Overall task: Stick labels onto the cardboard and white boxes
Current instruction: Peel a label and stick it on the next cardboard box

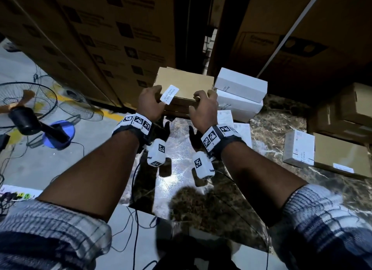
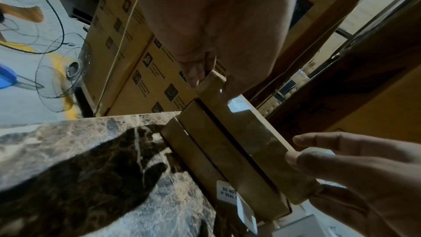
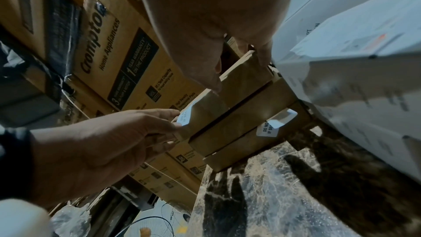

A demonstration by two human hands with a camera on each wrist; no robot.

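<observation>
Both hands gripped the top cardboard box (image 1: 184, 84) of a stack on the marble counter (image 1: 201, 189). Left hand (image 1: 151, 102) curled round its left end beside a label (image 1: 169, 94); right hand (image 1: 203, 106) clasped the right end. It looked light and stiff, best held by its ends.

"Crompton Home Appliances" on carton (image 3: 100, 46), "DO NOT ACCEPT" label (image 1: 169, 94)

Rolled plaid sleeves (image 1: 60, 225), black wristbands (image 1: 132, 130) with white coded markers, dangling cables (image 1: 133, 189)
</observation>
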